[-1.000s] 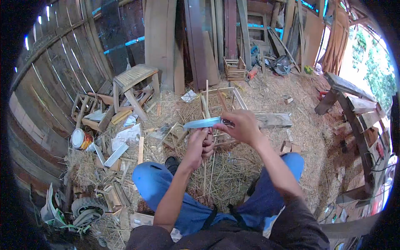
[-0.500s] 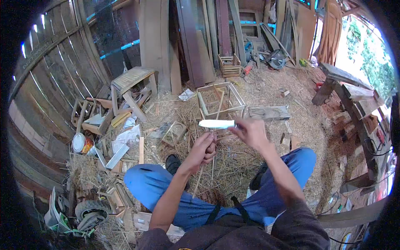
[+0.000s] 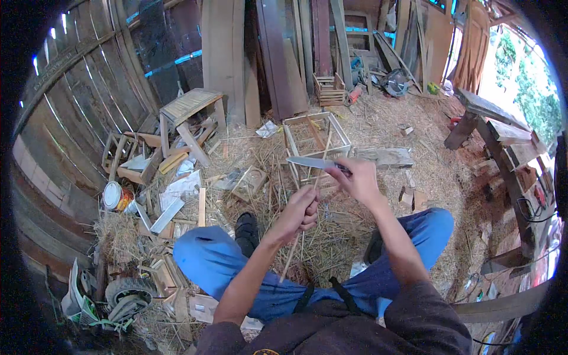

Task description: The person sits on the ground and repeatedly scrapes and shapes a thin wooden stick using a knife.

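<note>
One slender, pale stick (image 3: pixel 289 260) is gripped in the left hand (image 3: pixel 297 212), a pointed metal knife (image 3: pixel 311 162) in the right hand (image 3: pixel 358 178).

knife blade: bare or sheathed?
Bare: the knife blade shows out to its tip, no sheath over it, the knife held in the right hand.

Daylight's totally blown out through the opening (image 3: pixel 513 77) up and right of the fingers (image 3: pixel 310 209), while the plank wall (image 3: pixel 66 100) left of them sits pretty dim with glaring gaps (image 3: pixel 64 23). Fisheye warp gets heavy far out from there, corners fully black.
</note>
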A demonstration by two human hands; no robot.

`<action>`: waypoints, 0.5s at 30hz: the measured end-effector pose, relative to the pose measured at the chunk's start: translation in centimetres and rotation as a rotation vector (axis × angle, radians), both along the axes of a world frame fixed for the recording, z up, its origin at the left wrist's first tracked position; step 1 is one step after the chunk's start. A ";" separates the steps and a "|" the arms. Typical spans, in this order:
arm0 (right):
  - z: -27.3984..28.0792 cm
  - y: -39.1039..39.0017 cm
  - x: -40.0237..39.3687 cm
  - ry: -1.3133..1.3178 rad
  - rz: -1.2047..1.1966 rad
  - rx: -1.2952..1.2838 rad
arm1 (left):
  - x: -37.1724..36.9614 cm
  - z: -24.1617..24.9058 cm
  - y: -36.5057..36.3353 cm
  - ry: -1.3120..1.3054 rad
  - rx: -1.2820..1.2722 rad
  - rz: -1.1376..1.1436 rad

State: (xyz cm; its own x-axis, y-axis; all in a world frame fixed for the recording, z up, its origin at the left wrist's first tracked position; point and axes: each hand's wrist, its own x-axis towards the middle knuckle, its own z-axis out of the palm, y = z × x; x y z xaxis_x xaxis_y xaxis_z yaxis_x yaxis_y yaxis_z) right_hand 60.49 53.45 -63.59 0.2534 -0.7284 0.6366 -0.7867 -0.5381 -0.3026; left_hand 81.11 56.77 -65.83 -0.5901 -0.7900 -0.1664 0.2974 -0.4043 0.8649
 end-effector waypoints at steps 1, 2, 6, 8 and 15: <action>0.3 0.3 0.0 0.004 -0.024 0.000 | 0.0 -0.2 0.1 0.018 -0.011 -0.004; 0.4 0.6 0.2 0.007 -0.046 -0.003 | 0.1 -0.5 0.1 0.035 -0.025 -0.007; -2.5 2.2 0.9 0.029 0.206 -0.006 | 1.5 -3.3 -0.2 -0.069 0.083 -0.067; -2.4 1.0 -0.4 -0.018 0.146 0.003 | 1.2 -2.4 0.2 -0.006 0.023 0.007; -3.0 3.0 -1.1 0.079 0.119 0.067 | 0.8 -3.8 0.1 -0.051 0.055 -0.074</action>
State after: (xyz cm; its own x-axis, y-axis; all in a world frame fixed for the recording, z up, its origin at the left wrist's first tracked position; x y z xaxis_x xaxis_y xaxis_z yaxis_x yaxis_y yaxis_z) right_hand 59.34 56.45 -66.60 0.3876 -0.7308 0.5618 -0.7417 -0.6092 -0.2807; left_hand 81.91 56.90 -69.59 -0.6362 -0.7334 -0.2395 0.2207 -0.4705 0.8543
